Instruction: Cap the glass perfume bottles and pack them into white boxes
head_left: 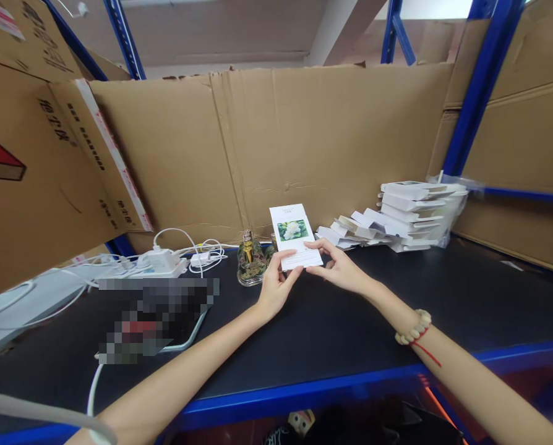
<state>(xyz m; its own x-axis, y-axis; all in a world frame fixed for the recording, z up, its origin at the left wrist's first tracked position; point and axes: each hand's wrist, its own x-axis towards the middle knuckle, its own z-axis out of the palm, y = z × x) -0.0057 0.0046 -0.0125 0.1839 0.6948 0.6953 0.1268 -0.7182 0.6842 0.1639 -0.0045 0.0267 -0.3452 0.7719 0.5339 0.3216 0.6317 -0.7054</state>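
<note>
Between my two hands, above the black tabletop, is a white flower-printed card (292, 230). It shows a white blossom among green leaves, with small print above and below; whether it is a single sheet or a flattened box, I cannot tell. My left hand (279, 281) pinches its lower left edge with thumb and fingers. My right hand (334, 266) grips the lower right edge the same way. Just behind the left hand stands a clear glass bottle (251, 262) with a gold-coloured neck. A second bottle beside it is mostly hidden by the hand and the card.
White folded cartons (415, 213) are piled at the back right, some slumped leftward. A power strip (160, 262) with tangled white cables lies at the back left. Nearer is a blurred-out tablet-like device (158, 318). Cardboard walls (341, 136) and blue shelf posts (478, 93) enclose the tabletop.
</note>
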